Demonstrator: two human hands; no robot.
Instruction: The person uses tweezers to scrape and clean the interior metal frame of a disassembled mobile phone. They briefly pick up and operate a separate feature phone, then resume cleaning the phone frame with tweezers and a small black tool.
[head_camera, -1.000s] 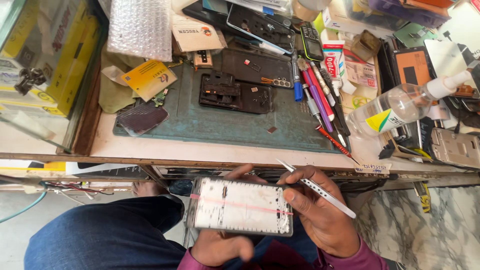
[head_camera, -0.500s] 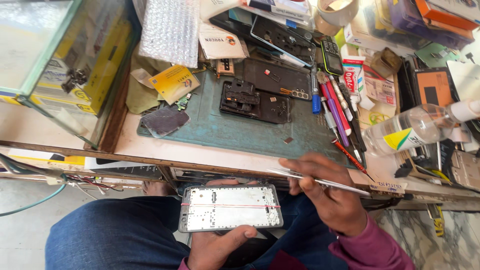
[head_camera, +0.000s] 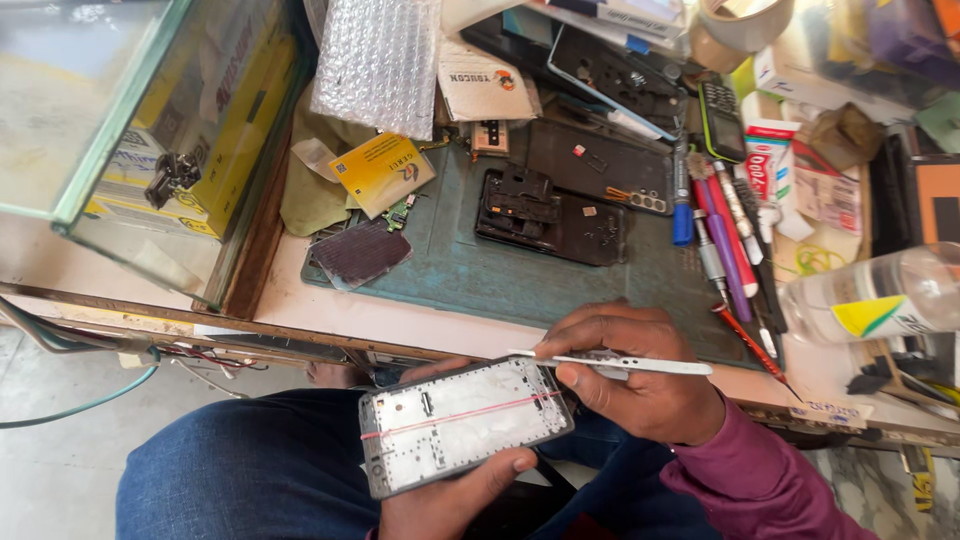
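At far left I see a glass case (head_camera: 110, 150) standing on the bench (head_camera: 330, 310), with yellow boxes inside. Just right of it lie a sheet of bubble wrap (head_camera: 375, 60), a yellow card (head_camera: 383, 172) and a dark curved panel (head_camera: 360, 252) at the edge of the green work mat (head_camera: 500, 280). Lower down, over my lap, my left hand (head_camera: 450, 495) cups a phone frame (head_camera: 465, 425) from beneath, thumb pressed on its near edge; a red band runs across its pale inner face. My right hand (head_camera: 640, 375) pinches a thin white tool (head_camera: 620, 363), tip touching the frame's upper right corner. On the mat sits a black phone back (head_camera: 550, 215); further right, pens (head_camera: 725, 235) and a lying plastic bottle (head_camera: 880, 300).
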